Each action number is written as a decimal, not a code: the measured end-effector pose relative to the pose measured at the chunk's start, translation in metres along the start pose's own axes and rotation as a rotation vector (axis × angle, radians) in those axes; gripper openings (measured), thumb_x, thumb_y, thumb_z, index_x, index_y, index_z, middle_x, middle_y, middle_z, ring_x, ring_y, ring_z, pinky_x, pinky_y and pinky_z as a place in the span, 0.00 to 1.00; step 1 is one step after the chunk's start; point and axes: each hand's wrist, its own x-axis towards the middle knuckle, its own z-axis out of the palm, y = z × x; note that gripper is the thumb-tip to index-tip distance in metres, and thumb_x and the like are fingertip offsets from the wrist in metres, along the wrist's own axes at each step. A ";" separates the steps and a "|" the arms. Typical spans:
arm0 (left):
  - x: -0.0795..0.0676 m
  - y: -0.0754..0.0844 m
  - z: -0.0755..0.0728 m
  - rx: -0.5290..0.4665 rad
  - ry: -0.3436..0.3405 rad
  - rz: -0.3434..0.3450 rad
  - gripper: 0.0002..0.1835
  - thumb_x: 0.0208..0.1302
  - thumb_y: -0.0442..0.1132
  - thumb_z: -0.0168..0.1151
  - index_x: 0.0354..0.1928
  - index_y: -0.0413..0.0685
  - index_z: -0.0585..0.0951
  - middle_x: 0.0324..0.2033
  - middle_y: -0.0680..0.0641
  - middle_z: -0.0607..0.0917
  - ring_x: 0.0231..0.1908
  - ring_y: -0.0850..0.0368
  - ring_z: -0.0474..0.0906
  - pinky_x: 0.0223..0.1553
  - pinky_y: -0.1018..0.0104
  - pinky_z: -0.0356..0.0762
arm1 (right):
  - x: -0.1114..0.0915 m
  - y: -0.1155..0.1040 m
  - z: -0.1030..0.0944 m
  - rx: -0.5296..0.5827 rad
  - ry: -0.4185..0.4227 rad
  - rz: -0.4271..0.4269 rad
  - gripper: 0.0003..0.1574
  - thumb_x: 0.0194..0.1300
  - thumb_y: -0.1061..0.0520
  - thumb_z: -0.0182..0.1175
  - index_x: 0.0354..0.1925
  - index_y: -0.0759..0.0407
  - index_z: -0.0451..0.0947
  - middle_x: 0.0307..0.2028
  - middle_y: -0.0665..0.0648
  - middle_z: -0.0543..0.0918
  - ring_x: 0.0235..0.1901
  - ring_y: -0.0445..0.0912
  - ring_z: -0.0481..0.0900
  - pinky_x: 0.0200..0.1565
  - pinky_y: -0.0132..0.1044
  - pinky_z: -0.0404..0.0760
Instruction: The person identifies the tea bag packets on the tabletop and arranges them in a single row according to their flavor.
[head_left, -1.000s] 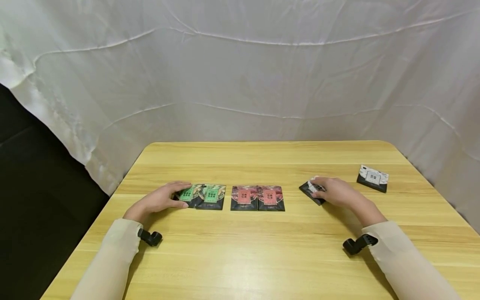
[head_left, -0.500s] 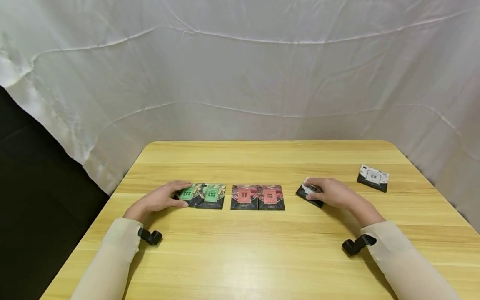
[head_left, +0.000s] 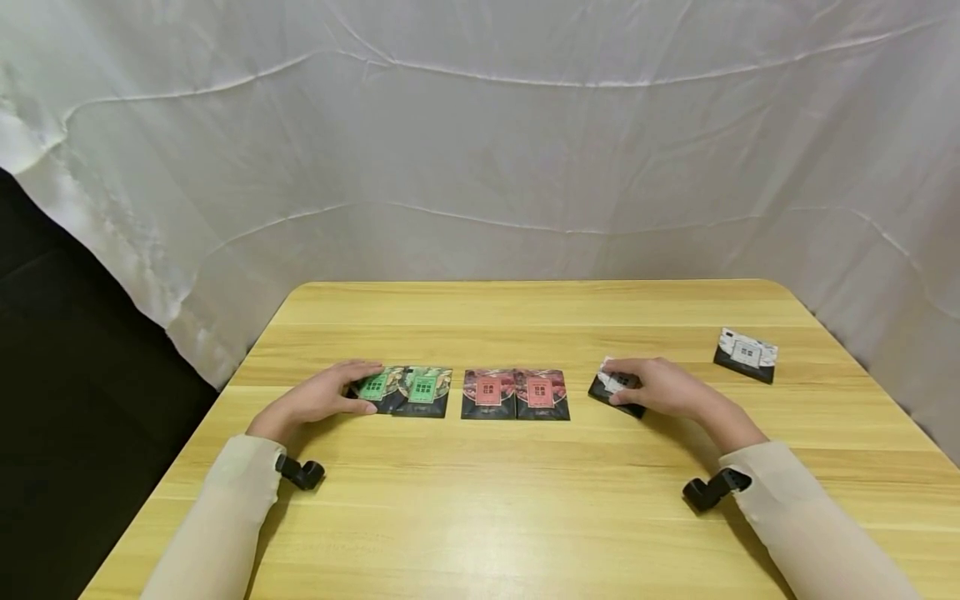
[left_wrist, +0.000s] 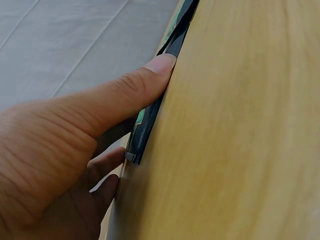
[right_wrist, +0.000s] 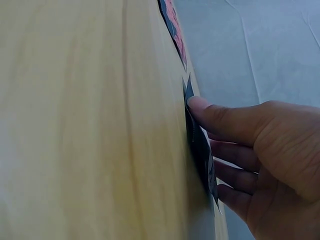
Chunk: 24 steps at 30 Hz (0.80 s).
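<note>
In the head view my left hand (head_left: pixel 322 395) rests on the left one of two green-and-black sachets (head_left: pixel 423 392), its thumb extended onto the near edge. The left wrist view has this thumb (left_wrist: pixel 161 65) pressed on the dark border, the other fingers loosely bent beside the sachet. At the right, my right hand (head_left: pixel 663 388) holds a white-and-black sachet (head_left: pixel 606 388) by thumb and fingers. That sachet (right_wrist: pixel 199 145) bends up off the wood in the right wrist view, lying at a slant. Two red-and-black sachets (head_left: pixel 488 395) lie edge to edge between the hands.
Another white-and-black sachet (head_left: pixel 746 356) lies tilted at the back right of the wooden table (head_left: pixel 480 500). A pale curtain (head_left: pixel 480 167) hangs behind the table's far edge. Black material (head_left: pixel 82 400) fills the left side.
My right hand has slid the white-and-black sachet slightly left toward the red ones, shifting its grip a little. The left hand and the other sachets have stayed put.
</note>
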 end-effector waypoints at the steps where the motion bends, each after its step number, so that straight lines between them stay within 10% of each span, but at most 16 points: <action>1: 0.000 0.000 0.000 -0.001 0.001 0.000 0.41 0.63 0.53 0.67 0.73 0.45 0.64 0.71 0.36 0.61 0.70 0.35 0.52 0.65 0.35 0.54 | 0.000 -0.001 0.000 0.000 -0.004 -0.002 0.35 0.65 0.46 0.65 0.66 0.57 0.72 0.64 0.64 0.73 0.61 0.64 0.71 0.60 0.62 0.67; 24: 0.001 -0.002 0.001 0.010 0.001 -0.001 0.41 0.63 0.54 0.66 0.73 0.46 0.64 0.71 0.36 0.61 0.71 0.35 0.52 0.65 0.36 0.54 | 0.000 -0.007 0.006 0.000 -0.064 -0.091 0.35 0.64 0.41 0.65 0.65 0.52 0.74 0.67 0.58 0.71 0.64 0.62 0.68 0.62 0.60 0.65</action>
